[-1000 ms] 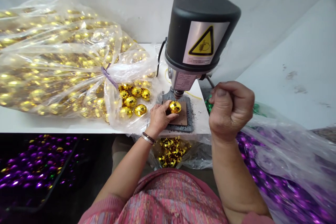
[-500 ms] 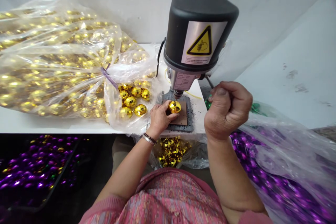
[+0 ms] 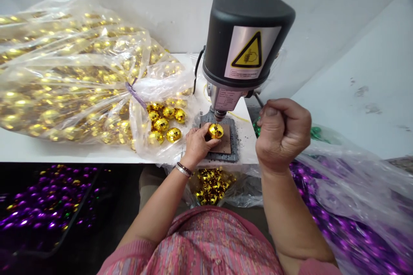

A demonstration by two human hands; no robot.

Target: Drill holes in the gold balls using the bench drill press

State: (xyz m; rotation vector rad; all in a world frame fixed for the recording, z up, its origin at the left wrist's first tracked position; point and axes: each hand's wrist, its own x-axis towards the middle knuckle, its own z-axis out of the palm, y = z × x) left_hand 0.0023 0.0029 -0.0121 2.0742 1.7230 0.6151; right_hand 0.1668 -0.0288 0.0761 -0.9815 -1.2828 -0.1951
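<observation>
My left hand (image 3: 199,142) grips a shiny gold faceted ball (image 3: 215,131) between thumb and fingers, on a brown board (image 3: 222,146) over the grey base of a small drill press (image 3: 248,34). The drill bit comes down to the top of the ball; how deep it goes I cannot tell. Raised at the right, my right hand (image 3: 282,133) is closed around the press's feed lever (image 3: 259,100), most of which its fingers hide. Dark shavings lie around the base.
At the left a large clear bag (image 3: 80,77) of gold balls covers much of the white table (image 3: 80,154), its mouth spilling several loose gold balls (image 3: 173,134). Gold balls (image 3: 211,187) fill a bag below the table edge. Purple balls lie in a dark bin (image 3: 41,206) and a bag (image 3: 342,219).
The view has shifted slightly. Both hands keep their holds on the ball and lever, and the right forearm sits a little farther right.
</observation>
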